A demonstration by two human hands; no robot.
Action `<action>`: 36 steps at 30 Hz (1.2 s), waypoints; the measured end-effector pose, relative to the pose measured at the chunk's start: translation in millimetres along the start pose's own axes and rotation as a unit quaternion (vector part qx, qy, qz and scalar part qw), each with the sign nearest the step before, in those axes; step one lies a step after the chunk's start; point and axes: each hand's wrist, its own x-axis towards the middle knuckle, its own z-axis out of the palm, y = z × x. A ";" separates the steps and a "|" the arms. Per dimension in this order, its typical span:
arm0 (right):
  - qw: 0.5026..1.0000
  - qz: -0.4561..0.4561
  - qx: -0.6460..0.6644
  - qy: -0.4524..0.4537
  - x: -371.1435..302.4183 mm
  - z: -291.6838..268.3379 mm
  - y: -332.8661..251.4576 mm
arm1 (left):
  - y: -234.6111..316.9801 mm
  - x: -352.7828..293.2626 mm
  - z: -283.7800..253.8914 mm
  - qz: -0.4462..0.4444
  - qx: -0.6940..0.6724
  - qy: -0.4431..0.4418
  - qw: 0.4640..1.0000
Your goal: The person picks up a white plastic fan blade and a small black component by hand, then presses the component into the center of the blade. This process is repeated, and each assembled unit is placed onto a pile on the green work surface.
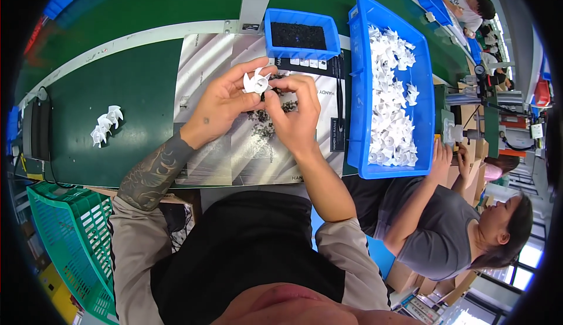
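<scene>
A small white fan wheel (256,84) with curved blades is held between the thumb and fingers of my left hand (216,102), its hub turned up toward me. Close against its right side, my right hand (298,112) has thumb and index finger pinched together at the hub's edge; whatever lies between those fingertips is too small to make out. Below and behind both hands, many tiny dark parts (263,130) are scattered on a printed grey-and-white sheet (205,163). My hands hang just over this sheet.
A small blue bin (302,53) of black bits stands beyond my hands. On the right, a large blue tub (359,102) holds white fan wheels. More fan wheels (106,127) lie at left on the green tabletop (141,84). A green crate (70,237) stands lower left; a co-worker (437,225) sits at right.
</scene>
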 end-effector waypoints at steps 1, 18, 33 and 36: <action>0.997 -0.050 -0.062 -0.005 0.5 -2.4 -1.1 | -1.2 0.2 0.2 0.005 0.006 -0.001 1.000; 0.975 -0.137 -0.174 0.028 1.3 8.2 -5.9 | -12.9 -4.4 10.1 0.054 0.101 0.044 0.992; 0.990 -0.009 -0.134 0.046 5.4 10.1 11.7 | 14.7 -2.3 8.8 0.105 0.135 0.112 0.979; 0.994 0.013 -0.093 0.052 -36.8 24.7 92.7 | 27.8 24.1 68.4 0.135 0.196 -0.053 0.970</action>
